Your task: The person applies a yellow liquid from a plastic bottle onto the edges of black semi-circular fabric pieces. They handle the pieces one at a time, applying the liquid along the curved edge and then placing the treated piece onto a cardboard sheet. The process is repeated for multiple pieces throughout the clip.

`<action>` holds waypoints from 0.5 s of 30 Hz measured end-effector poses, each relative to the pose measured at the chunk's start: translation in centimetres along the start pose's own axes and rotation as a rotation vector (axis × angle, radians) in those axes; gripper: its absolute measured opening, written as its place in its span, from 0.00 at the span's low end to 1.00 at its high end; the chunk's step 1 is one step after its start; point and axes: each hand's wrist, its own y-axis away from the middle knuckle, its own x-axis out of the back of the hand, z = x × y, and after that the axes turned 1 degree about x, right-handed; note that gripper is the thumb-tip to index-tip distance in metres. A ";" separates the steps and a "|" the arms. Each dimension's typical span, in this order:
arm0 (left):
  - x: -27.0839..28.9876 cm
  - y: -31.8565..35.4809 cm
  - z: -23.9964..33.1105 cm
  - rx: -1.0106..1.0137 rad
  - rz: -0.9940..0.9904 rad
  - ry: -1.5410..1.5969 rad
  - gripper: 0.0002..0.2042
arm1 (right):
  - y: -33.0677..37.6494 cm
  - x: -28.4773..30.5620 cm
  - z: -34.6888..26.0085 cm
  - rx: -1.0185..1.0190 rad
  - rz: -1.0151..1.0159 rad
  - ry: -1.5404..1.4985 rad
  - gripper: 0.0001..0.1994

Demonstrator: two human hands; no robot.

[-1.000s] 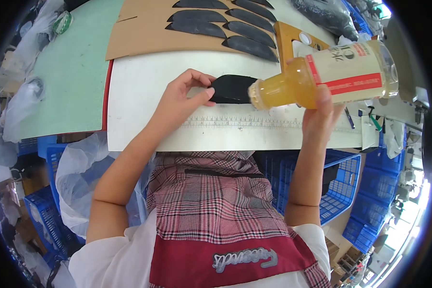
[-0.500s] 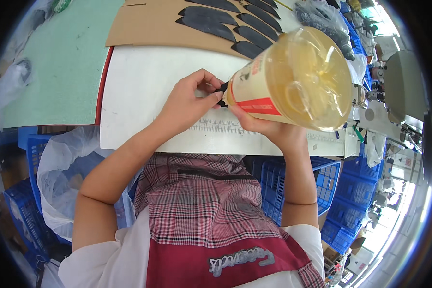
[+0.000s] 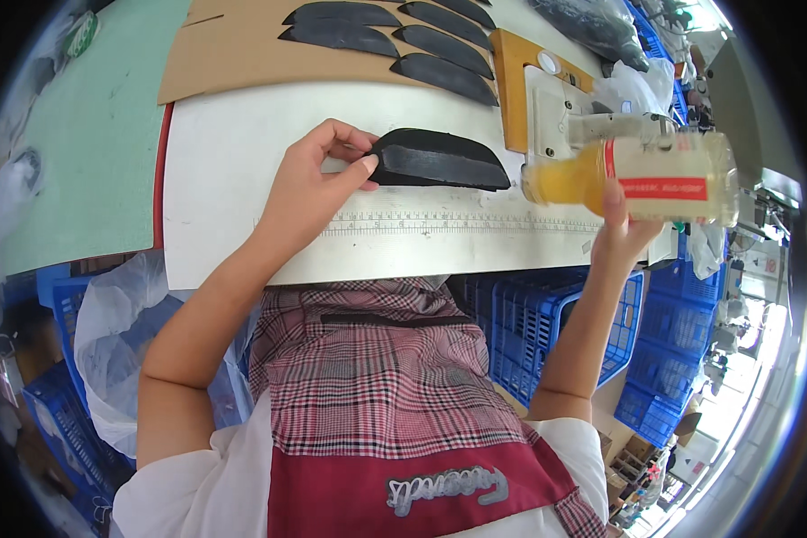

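Observation:
My left hand point(image 3: 321, 179) pinches the left end of a flat black piece point(image 3: 441, 161) with a curved upper edge. A shiny dark band runs along the face of that piece, just above the white table top. In my right hand point(image 3: 626, 231) is a clear bottle point(image 3: 663, 179) of yellow liquid with a pale and red label. The bottle lies nearly level in the air, its narrow neck pointing left toward the black piece and apart from it. My right fingers are wrapped round it from below.
Several similar black pieces point(image 3: 444, 76) lie on a brown cardboard sheet point(image 3: 233, 58) at the back. A ruler scale point(image 3: 421, 224) runs along the white table point(image 3: 224, 161). A sewing machine bed point(image 3: 551, 112) stands at right, and blue crates point(image 3: 511, 336) sit below the table.
My right hand has carried the bottle right, from upended over the black piece to nearly level. The black piece now shows in full, still in my left hand. The view has shifted slightly.

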 end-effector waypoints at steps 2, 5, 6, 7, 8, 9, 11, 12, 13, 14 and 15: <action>-0.1 -0.1 0.2 0.015 -0.013 0.003 0.06 | -0.2 -2.4 -1.2 -0.034 -0.005 -0.192 0.18; -0.4 -0.1 0.4 0.002 -0.010 0.010 0.06 | -0.4 -7.4 -3.3 0.054 -0.187 -0.227 0.20; -0.4 -0.1 0.2 -0.001 -0.009 0.016 0.06 | -0.4 -8.9 -4.5 0.147 -0.211 -0.184 0.21; -0.5 -0.1 0.1 -0.004 -0.010 0.022 0.07 | -0.4 -9.9 -4.4 0.226 -0.271 -0.106 0.21; -0.5 -0.1 0.3 -0.007 -0.013 0.021 0.06 | -0.3 -10.1 -4.5 0.246 -0.299 -0.087 0.21; -0.6 0.0 0.5 -0.010 -0.018 0.020 0.06 | -0.3 -10.2 -4.5 0.264 -0.326 -0.068 0.21; -0.6 -0.1 0.4 -0.014 -0.027 0.025 0.06 | -0.2 -9.6 -4.0 0.274 -0.395 -0.059 0.23; -0.6 -0.1 0.2 -0.015 -0.022 0.029 0.06 | -0.2 -8.8 -3.6 0.258 -0.380 -0.016 0.24; -0.5 -0.1 0.0 -0.016 -0.018 0.033 0.05 | -0.2 -7.8 -3.2 0.242 -0.363 0.028 0.24; -0.6 -0.1 0.0 -0.009 -0.026 0.021 0.05 | -0.1 -6.7 -2.9 0.226 -0.341 0.080 0.25; -0.6 -0.1 0.2 -0.002 -0.032 0.005 0.05 | 0.1 -5.5 -2.5 0.112 -0.331 0.061 0.26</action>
